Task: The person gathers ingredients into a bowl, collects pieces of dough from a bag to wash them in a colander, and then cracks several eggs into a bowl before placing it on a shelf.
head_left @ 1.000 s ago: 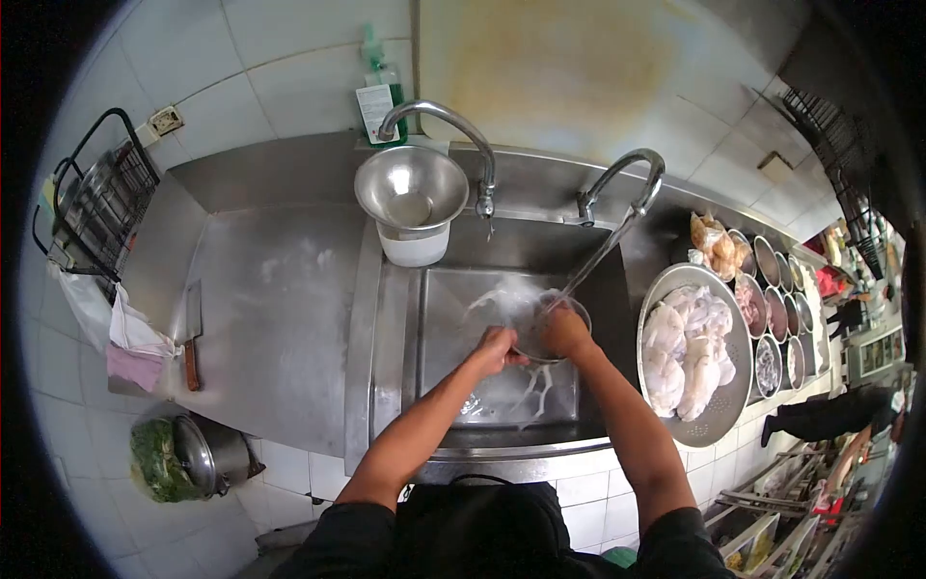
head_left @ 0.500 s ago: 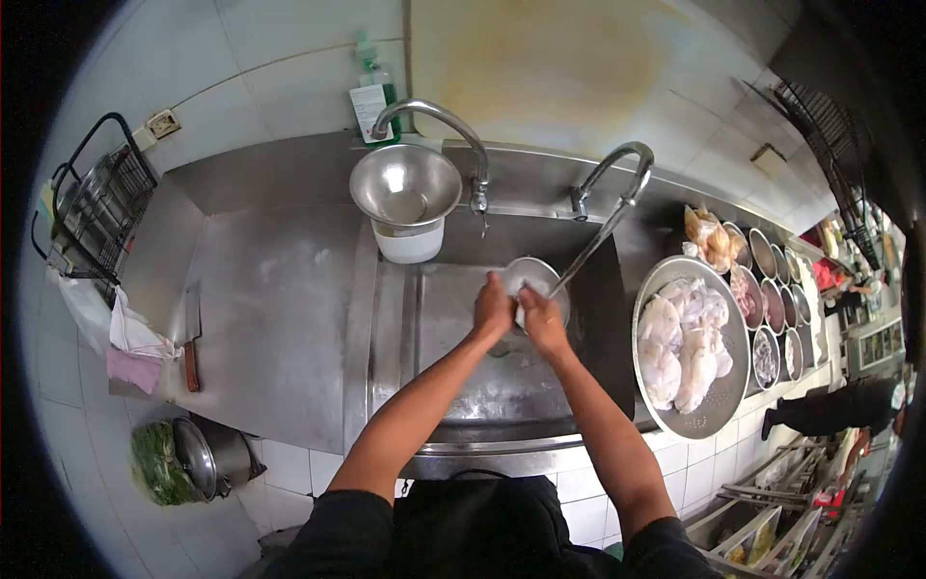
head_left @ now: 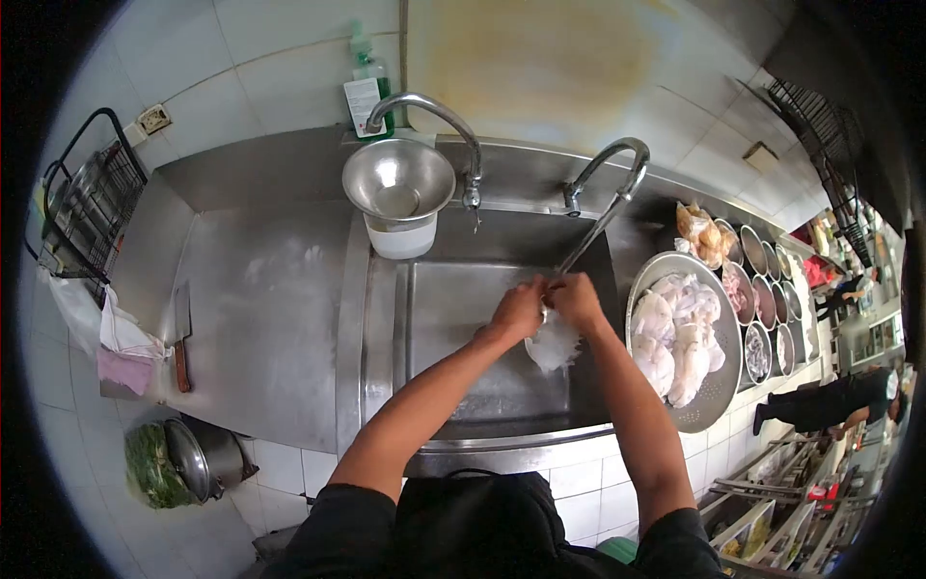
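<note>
Broad steel table (head_left: 260, 309) across the left, and set into it the deep sink (head_left: 463, 396), where all the action is. Just right of that sink, a wide perforated colander (head_left: 712, 410) carries pale, raw-looking poultry (head_left: 690, 372), close by the right forearm. At the back left corner a steel bowl (head_left: 371, 179) sits on a white container (head_left: 400, 243), well apart from the work. The right faucet (head_left: 622, 154) sends its stream straight down to the hands: it looks like rinsing. And here they are, left hand (head_left: 519, 311) and right hand (head_left: 577, 297), side by side, fingers curled in on a pale item (head_left: 553, 345) in the sink, blurred by water, its form impossible to tell. The next move, I'd judge, calls for a firm wet grip, clear of spout and colander.
</note>
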